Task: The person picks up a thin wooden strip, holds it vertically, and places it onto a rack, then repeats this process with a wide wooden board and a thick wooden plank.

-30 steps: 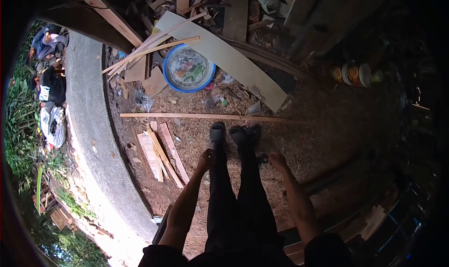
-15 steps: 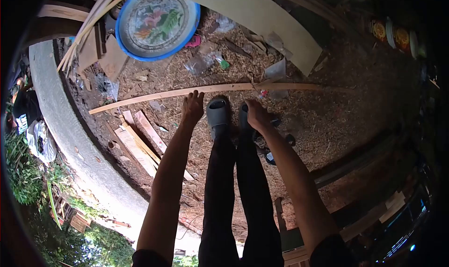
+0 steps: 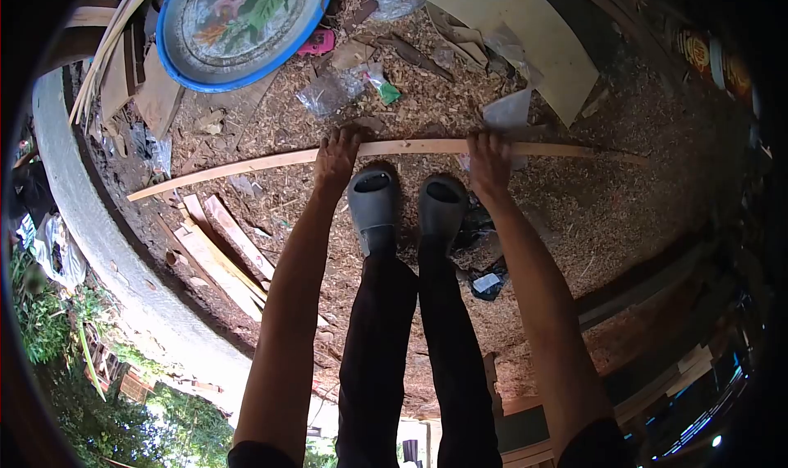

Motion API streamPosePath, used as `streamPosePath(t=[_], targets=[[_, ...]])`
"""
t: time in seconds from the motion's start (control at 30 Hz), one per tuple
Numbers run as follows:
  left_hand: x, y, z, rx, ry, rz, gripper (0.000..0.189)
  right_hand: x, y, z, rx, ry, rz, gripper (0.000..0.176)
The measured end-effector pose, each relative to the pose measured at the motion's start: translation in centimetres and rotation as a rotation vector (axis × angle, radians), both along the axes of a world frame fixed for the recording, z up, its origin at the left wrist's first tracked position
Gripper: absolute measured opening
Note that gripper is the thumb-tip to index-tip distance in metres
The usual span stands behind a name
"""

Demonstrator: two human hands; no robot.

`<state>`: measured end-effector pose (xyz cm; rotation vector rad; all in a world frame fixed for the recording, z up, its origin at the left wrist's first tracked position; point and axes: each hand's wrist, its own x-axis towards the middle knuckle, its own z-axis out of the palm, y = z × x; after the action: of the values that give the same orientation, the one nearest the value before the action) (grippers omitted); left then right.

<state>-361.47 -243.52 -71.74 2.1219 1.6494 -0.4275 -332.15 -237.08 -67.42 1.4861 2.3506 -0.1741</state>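
A long, thin wooden strip (image 3: 410, 147) runs across the view, just beyond the grey shoes (image 3: 374, 197). My left hand (image 3: 337, 158) is on the strip left of the shoes, its fingers bent over the wood. Right of the shoes, my right hand (image 3: 490, 164) has its fingers curled over the same strip. The undersides of both hands are hidden, and the strip's ends reach well past them on either side.
A blue-rimmed floral tray (image 3: 167, 54) lies at the upper left. Short wooden pieces (image 3: 217, 259) lie left of my left arm. A curved pale board (image 3: 525, 37) is at the upper right. Plastic scraps (image 3: 332, 93) and shavings litter the ground, beside a concrete edge (image 3: 78, 173).
My right hand has moved right and forward from above the right shoe onto the strip. My left hand has reached forward onto it too. The view has shifted slightly.
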Motion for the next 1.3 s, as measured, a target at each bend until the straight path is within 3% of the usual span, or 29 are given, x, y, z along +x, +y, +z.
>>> streamPosePath(t=[0.07, 0.2, 0.33, 0.4, 0.43, 0.47, 0.53, 0.57, 0.63, 0.67, 0.73, 0.77, 0.8, 0.83, 0.87, 1.07, 1.13, 1.17, 1.23, 1.3], targets=[[-0.5, -1.3, -1.4, 0.045, -0.038, 0.027, 0.05, 1.2, 0.6, 0.8, -0.117, -0.086, 0.015, 0.036], [-0.4, -0.9, 2.5, 0.141, -0.113, 0.001, 0.041, 2.1, 1.0, 4.6, -0.107, 0.044, -0.036, 0.029], [-0.3, 0.1, 10.2, 0.037, -0.206, 0.137, 0.027, 2.4, 1.5, 10.6, -0.067, 0.045, 0.001, 0.023], [-0.3, 0.5, 14.6, 0.112, -0.232, 0.109, 0.026, 2.8, 1.5, 14.5, -0.029, 0.09, -0.02, 0.021], [-0.3, 0.2, 16.1, 0.295, -0.339, 0.126, 0.026, 3.0, 1.8, 17.3, -0.124, 0.078, -0.057, 0.024], [-0.3, 0.1, 17.8, 0.258, -0.346, 0.092, 0.025, 3.2, 2.2, 20.3, -0.213, 0.071, -0.095, 0.027], [0.1, 0.1, 22.3, 0.437, -0.398, 0.039, 0.026, 3.9, 3.0, 26.7, -0.189, 0.098, -0.124, 0.03], [0.3, 0.3, 25.0, 0.298, -0.405, 0.065, 0.024, 4.5, 3.1, 29.3, -0.128, 0.158, -0.136, 0.031], [1.0, 0.4, 29.0, 0.41, -0.458, 0.038, 0.02, 5.8, 3.4, 35.0, -0.022, 0.253, -0.16, 0.033], [1.7, 1.8, 33.8, 0.25, -0.505, 0.075, 0.017, 6.5, 3.7, 38.1, 0.026, 0.289, -0.174, 0.034], [3.1, 2.8, 39.7, 0.284, -0.564, 0.084, 0.019, 7.9, 3.8, 44.0, 0.147, 0.43, -0.256, 0.039], [4.0, 3.5, 42.6, 0.188, -0.546, 0.103, 0.019, 8.5, 4.1, 47.1, 0.224, 0.431, -0.277, 0.039], [5.2, 5.1, 48.5, -0.007, -0.626, 0.191, 0.022, 9.1, 3.9, 50.3, 0.253, 0.444, -0.327, 0.039], [5.8, 4.4, 49.1, 0.095, -0.672, 0.127, 0.028, 9.9, 4.0, 53.4, 0.287, 0.459, -0.377, 0.039], [6.9, 5.3, 52.9, -0.005, -0.648, 0.096, 0.028, 10.5, 4.4, 56.6, 0.36, 0.458, -0.401, 0.039], [15.1, 7.5, 61.7, -0.097, -0.783, -0.089, 0.019, 14.0, 2.9, 72.7, 0.605, 0.36, -0.887, 0.046], [18.9, 9.2, 64.0, -0.096, -0.908, -0.128, 0.017, 16.2, 3.0, 75.8, 0.834, 0.615, -1.174, 0.056], [20.9, 10.0, 65.2, -0.106, -0.964, -0.156, 0.017, 17.5, 3.1, 77.3, 1.038, 0.609, -1.139, 0.058], [25.0, 11.4, 69.3, -0.032, -0.975, -0.242, 0.021, 20.6, 3.5, 79.1, 0.8, 1.319, -1.369, 0.056], [28.5, 12.3, 72.9, -0.099, -0.956, -0.263, 0.024, 23.7, 3.7, 79.6, 0.589, 1.484, -1.383, 0.052]])
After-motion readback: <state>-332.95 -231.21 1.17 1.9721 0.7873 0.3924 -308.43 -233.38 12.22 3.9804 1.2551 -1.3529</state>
